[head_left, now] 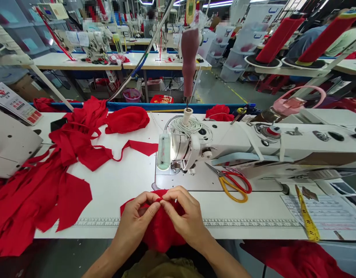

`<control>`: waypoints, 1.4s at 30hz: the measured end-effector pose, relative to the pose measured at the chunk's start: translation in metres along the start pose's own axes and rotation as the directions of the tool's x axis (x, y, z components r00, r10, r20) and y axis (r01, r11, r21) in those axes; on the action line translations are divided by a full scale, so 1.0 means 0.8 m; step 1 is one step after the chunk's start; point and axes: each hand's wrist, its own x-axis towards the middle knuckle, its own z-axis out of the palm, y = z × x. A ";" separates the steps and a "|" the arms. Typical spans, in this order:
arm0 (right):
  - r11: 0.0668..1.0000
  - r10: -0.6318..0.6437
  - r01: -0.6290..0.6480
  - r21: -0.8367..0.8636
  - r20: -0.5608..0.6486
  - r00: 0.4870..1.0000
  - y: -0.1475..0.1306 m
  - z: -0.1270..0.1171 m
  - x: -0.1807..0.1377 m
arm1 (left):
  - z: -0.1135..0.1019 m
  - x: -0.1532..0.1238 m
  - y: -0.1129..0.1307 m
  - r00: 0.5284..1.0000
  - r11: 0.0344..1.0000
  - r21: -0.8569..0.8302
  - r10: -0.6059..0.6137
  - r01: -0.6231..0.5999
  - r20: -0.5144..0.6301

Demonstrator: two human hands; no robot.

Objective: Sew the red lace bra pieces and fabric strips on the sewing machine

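A piece of red fabric [162, 231] hangs over the front edge of the sewing table, between my two hands. My left hand [136, 214] pinches its upper edge between thumb and forefinger. Right beside it, my right hand [185, 212] pinches the same edge, the fingertips of both hands almost touching. Just beyond my hands stands the white sewing machine [224, 135], its needle area lit. Two pairs of scissors, one with yellow handles [232, 191] and one with red handles [238, 179], lie crossed to the right of the needle.
Red cut pieces [70, 154] are heaped along the left of the table. A folded red piece [127, 119] lies behind. A printed ruler [238, 222] runs along the front edge. At right are a yellow tape measure [307, 218], written paper [334, 216] and red thread cones [279, 40].
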 end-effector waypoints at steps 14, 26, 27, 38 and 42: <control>0.734 -0.500 0.541 -0.411 0.214 0.839 0.006 -0.007 -0.007 | -0.007 0.000 -0.012 0.989 0.975 -0.168 -0.147 0.143 -0.011; 0.686 -0.559 0.583 -0.436 0.197 0.805 0.011 -0.009 -0.009 | -0.001 -0.002 -0.017 0.994 0.993 -0.071 -0.098 0.095 -0.042; 0.681 -0.564 0.587 -0.438 0.198 0.801 0.011 -0.009 -0.009 | -0.002 -0.003 -0.017 0.994 0.993 -0.069 -0.101 0.098 -0.046; 0.874 -0.312 0.340 -0.346 0.137 0.940 0.009 0.000 -0.011 | -0.005 0.001 -0.025 0.973 0.951 -0.220 -0.228 0.217 -0.025; 0.895 -0.279 0.316 -0.316 0.159 0.947 0.013 0.003 -0.009 | -0.008 0.006 -0.024 0.979 0.968 -0.149 -0.203 0.201 0.001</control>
